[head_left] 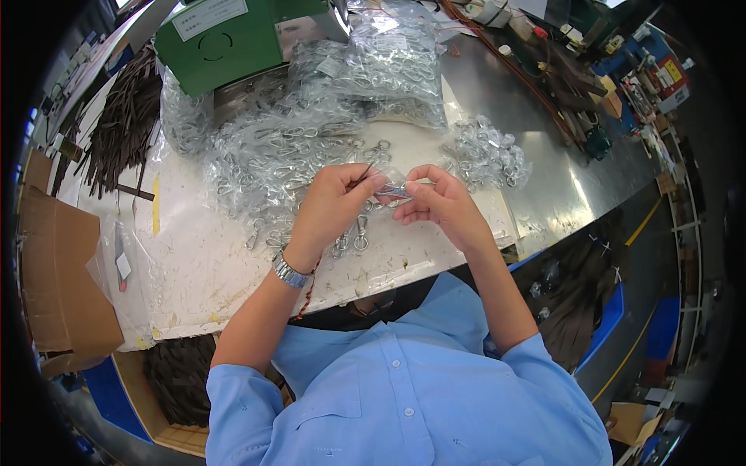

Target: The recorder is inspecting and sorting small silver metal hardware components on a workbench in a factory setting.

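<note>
A small clear plastic bag (394,189) with a metal snap hook inside is held up above the near part of the surface (202,264), pinched between both hands just over a few loose metal snap hooks (351,235) that lie on the white top. The left hand (330,210) is closed on the bag's left end, thumb and fingertips pressed together on the film, with a thin dark strand or wire seen rising from that grip; what it is cannot be told. The right hand (439,203) pinches the right end, thumb beneath and forefinger on top, the other fingers curled loosely. The step in hand appears to be the handling of one bagged hook, and it is judged best done with the film kept taut between the two pinches, so that the small piece is not dropped among the loose ones below. Both wrists are bent inward and the forearms converge from the near edge; a metal watch (290,272) is worn on the left wrist. Further off, heaps of bagged hooks (311,132) are piled across the far surface, a green machine (233,39) stands behind them, and dark straps (124,116) lie at the far left beside cardboard (54,264).
</note>
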{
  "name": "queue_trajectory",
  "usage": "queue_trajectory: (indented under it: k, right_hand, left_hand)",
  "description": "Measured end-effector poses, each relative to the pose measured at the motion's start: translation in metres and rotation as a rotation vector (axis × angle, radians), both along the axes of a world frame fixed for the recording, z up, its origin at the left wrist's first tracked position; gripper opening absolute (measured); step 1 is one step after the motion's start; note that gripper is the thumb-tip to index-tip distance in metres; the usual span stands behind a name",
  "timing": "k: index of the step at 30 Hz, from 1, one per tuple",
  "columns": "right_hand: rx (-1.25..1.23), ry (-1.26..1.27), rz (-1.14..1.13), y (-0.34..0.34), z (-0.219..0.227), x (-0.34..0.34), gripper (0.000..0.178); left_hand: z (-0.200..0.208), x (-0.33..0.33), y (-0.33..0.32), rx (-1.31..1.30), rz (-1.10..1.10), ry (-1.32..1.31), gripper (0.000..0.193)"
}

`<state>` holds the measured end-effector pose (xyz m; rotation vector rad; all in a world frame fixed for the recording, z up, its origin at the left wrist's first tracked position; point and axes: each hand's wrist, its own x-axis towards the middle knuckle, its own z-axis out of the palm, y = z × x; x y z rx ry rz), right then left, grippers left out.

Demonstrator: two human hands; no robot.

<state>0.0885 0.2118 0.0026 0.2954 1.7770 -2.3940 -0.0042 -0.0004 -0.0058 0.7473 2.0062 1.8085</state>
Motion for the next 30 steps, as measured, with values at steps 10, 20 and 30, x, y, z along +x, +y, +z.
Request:
queue_trajectory:
  k: [10,20,30]
  right_hand:
    - [-0.429,-0.088,-0.004,0.002,-0.034,-0.001,0.026]
    - [0.224,0.286,-0.291,-0.006,-0.003,-0.002,0.024]
    - [0.225,0.202,-0.212,0.011,0.023,-0.01,0.022]
  left_hand:
    - [0.004,0.013,0.006,-0.105,0.076,0.093,0.024]
    - [0.002,0.011,0.004,0.221,-0.195,-0.474,0.027]
    - [0.008,0.017,0.007,0.185,-0.293,-0.481,0.029]
